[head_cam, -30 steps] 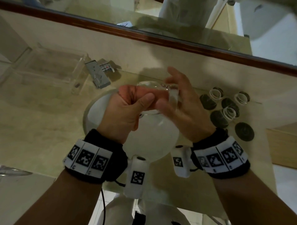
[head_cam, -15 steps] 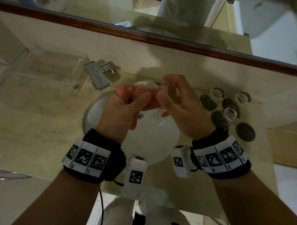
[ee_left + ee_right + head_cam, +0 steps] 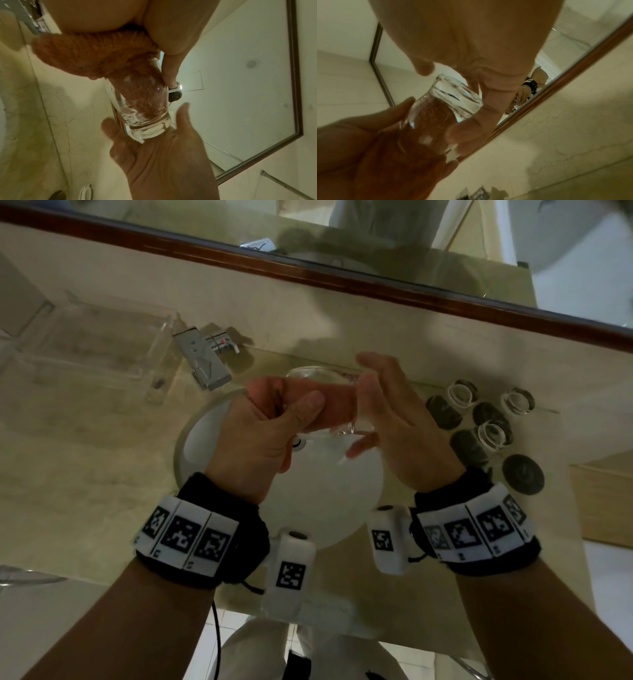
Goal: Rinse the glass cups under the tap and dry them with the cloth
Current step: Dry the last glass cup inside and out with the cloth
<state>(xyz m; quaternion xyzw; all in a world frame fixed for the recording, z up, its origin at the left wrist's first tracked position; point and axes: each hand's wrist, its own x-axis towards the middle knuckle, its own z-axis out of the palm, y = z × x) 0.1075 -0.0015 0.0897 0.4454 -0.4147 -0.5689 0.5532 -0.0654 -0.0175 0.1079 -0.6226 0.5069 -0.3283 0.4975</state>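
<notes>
I have both hands over the white sink, which is sunk into a pale, marbled stone bench. My left hand is curled tight round the orange cloth, thumb on top, and the cloth is stuffed into the mouth of the glass cup; through the clear wall I can see the fabric filling most of the inside, short of the thick base. The cup lies roughly on its side between my hands, above the basin. My right hand sits at the base end with its fingers fairly straight and spread, the base resting against fingers and palm, the thumb under the cup rather than clamped round it.

On the bench to my right, three more glass cups stand among dark round coasters, near one another and well apart from the sink rim. At the back left of the basin stands a square chrome tap; I can see no water coming from it. Further left lies a clear acrylic tray. A wood-framed mirror runs along the wall behind the bench.
</notes>
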